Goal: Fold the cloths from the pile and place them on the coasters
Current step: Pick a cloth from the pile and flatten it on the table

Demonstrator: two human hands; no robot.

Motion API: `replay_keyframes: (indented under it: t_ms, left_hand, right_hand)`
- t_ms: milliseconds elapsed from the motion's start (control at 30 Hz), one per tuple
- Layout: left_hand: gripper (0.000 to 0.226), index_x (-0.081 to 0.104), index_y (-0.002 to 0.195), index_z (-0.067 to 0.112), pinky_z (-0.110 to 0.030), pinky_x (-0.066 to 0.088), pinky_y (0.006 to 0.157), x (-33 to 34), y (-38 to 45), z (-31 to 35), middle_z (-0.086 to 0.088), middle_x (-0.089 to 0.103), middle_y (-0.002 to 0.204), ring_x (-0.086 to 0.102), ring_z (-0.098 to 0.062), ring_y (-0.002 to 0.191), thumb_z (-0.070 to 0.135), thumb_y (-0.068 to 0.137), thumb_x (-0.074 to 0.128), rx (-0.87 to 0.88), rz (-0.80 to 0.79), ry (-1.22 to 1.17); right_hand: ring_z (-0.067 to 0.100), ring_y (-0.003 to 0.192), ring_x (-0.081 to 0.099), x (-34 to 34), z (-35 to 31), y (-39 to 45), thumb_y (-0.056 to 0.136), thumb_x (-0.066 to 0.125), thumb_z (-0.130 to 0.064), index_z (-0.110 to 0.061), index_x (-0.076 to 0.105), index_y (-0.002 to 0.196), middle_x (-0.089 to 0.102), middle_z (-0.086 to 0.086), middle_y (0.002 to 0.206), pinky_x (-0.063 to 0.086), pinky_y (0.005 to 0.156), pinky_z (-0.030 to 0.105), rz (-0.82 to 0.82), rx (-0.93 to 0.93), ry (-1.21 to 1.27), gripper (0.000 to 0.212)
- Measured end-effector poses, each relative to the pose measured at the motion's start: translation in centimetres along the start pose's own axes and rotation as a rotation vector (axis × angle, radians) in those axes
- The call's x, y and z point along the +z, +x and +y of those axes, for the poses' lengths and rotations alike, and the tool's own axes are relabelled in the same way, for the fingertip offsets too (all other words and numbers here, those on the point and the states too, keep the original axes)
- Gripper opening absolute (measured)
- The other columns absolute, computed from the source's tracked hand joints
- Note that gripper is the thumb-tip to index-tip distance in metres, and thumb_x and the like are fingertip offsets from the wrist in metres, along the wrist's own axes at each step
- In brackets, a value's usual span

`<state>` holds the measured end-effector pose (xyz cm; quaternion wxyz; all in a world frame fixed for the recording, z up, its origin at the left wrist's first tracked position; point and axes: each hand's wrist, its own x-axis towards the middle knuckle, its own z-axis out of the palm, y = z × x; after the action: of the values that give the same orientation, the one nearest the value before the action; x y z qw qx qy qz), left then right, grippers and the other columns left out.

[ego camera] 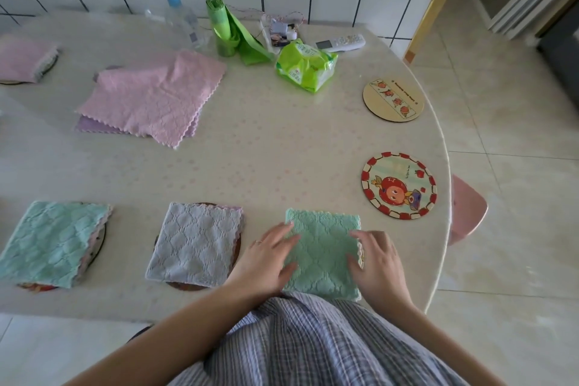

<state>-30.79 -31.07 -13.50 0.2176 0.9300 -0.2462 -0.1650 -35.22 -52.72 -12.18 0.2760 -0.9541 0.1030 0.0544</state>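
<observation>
Green cloth (322, 255) is lying folded at 6 o'clock on the bench (266, 147); you are pressing it with both hands, left hand (266, 257) and right hand (376, 260), fingers spread flat, likely setting the crease. Pink pile (150, 97) is waiting at 10 o'clock, bare coasters (398, 185) at 3.

So I had four folded stacks (197, 243), two bare coasters (399, 185), two loose pink cloths (150, 97) piled, one remote (341, 42), one wipes pack (305, 67).
</observation>
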Motion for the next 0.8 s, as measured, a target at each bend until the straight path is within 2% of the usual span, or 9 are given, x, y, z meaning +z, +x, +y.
replay_keyframes:
  t_ms: [100, 200, 300, 400, 467, 600, 633, 700, 800]
  left_hand:
    - [0.062, 0.030, 0.144, 0.017, -0.045, 0.010, 0.114, 0.9, 0.4, 0.0, -0.006, 0.018, 0.155, 0.000, -0.017, 0.142, 0.045, 0.090, 0.036, 0.118, -0.051, 0.205]
    - [0.064, 0.018, 0.147, 0.019, -0.042, -0.003, 0.115, 0.9, 0.5, -0.1, -0.002, 0.002, 0.158, -0.009, -0.014, 0.143, 0.044, 0.093, 0.041, 0.083, -0.178, 0.238]
    - [0.060, 0.019, 0.146, 0.024, -0.039, -0.003, 0.115, -0.1, 0.4, -0.2, 0.003, 0.008, 0.157, 0.000, -0.012, 0.144, 0.041, 0.094, 0.043, 0.062, -0.136, 0.166]
    - [0.052, 0.030, 0.143, 0.027, -0.026, 0.012, 0.113, -2.8, 0.2, -0.7, 0.008, 0.028, 0.151, 0.021, -0.009, 0.140, 0.037, 0.094, 0.046, -0.041, -0.037, -0.080]
    - [0.044, 0.043, 0.136, 0.024, -0.015, 0.025, 0.103, -5.2, 0.1, -2.0, 0.009, 0.044, 0.141, 0.039, -0.008, 0.130, 0.032, 0.094, 0.050, -0.143, 0.014, -0.243]
    - [0.027, 0.062, 0.117, 0.012, 0.003, 0.031, 0.084, -9.7, 0.0, -7.5, 0.002, 0.063, 0.118, 0.056, -0.006, 0.110, 0.018, 0.092, 0.055, -0.246, 0.154, -0.361]
    - [0.024, 0.065, 0.113, 0.010, 0.000, 0.036, 0.085, -10.9, -0.2, -9.1, 0.001, 0.066, 0.113, 0.059, -0.006, 0.105, 0.016, 0.091, 0.056, -0.274, 0.198, -0.401]
    - [0.020, 0.067, 0.108, 0.010, -0.018, 0.045, 0.093, -12.9, -0.6, -12.6, 0.002, 0.067, 0.106, 0.061, -0.007, 0.100, 0.015, 0.091, 0.057, -0.331, 0.253, -0.466]
    - [0.020, 0.067, 0.107, 0.009, -0.033, 0.046, 0.096, -15.4, -1.2, -17.4, 0.002, 0.067, 0.105, 0.062, -0.010, 0.100, 0.015, 0.091, 0.056, -0.396, 0.283, -0.484]
  right_hand:
    - [0.019, 0.138, 0.024, 0.8, -0.4, -0.1, 0.087, 0.053, -0.034, -0.024, 0.036, 0.139, 0.027, 0.000, 0.149, 0.017, 0.113, 0.038, -0.157, -0.161, -0.194, 0.056]
    - [0.018, 0.143, 0.011, 1.3, -0.5, 0.0, 0.087, 0.048, -0.040, -0.027, 0.029, 0.142, 0.014, 0.000, 0.155, 0.008, 0.116, 0.043, -0.237, -0.161, -0.281, 0.059]
    - [0.017, 0.142, 0.013, 1.3, -0.8, 0.4, 0.088, 0.048, -0.041, -0.029, 0.032, 0.139, 0.018, -0.004, 0.153, 0.010, 0.117, 0.045, -0.224, -0.137, -0.243, 0.055]
    - [0.017, 0.140, 0.020, 1.4, -2.3, 1.7, 0.088, 0.052, -0.038, -0.030, 0.038, 0.136, 0.025, -0.005, 0.150, 0.013, 0.116, 0.044, -0.181, -0.165, -0.157, 0.050]
    - [0.019, 0.136, 0.028, 1.7, -4.4, 3.2, 0.087, 0.056, -0.036, -0.029, 0.043, 0.133, 0.031, -0.005, 0.146, 0.019, 0.114, 0.042, -0.150, -0.214, -0.108, 0.047]
    - [0.024, 0.126, 0.045, 3.5, -10.2, 7.0, 0.082, 0.061, -0.029, -0.023, 0.053, 0.125, 0.047, 0.001, 0.135, 0.034, 0.105, 0.039, -0.133, -0.325, -0.005, 0.044]
    - [0.027, 0.122, 0.049, 4.1, -11.8, 8.0, 0.079, 0.061, -0.029, -0.021, 0.056, 0.121, 0.051, 0.004, 0.131, 0.036, 0.102, 0.039, -0.131, -0.350, 0.009, 0.043]
    - [0.030, 0.118, 0.053, 5.4, -15.1, 9.9, 0.074, 0.058, -0.030, -0.018, 0.059, 0.117, 0.055, 0.008, 0.126, 0.037, 0.101, 0.039, -0.147, -0.390, 0.016, 0.045]
    - [0.023, 0.130, 0.041, 7.2, -20.2, 12.5, 0.077, 0.047, -0.037, -0.019, 0.055, 0.124, 0.045, 0.003, 0.138, 0.027, 0.107, 0.031, -0.240, -0.425, -0.028, 0.050]
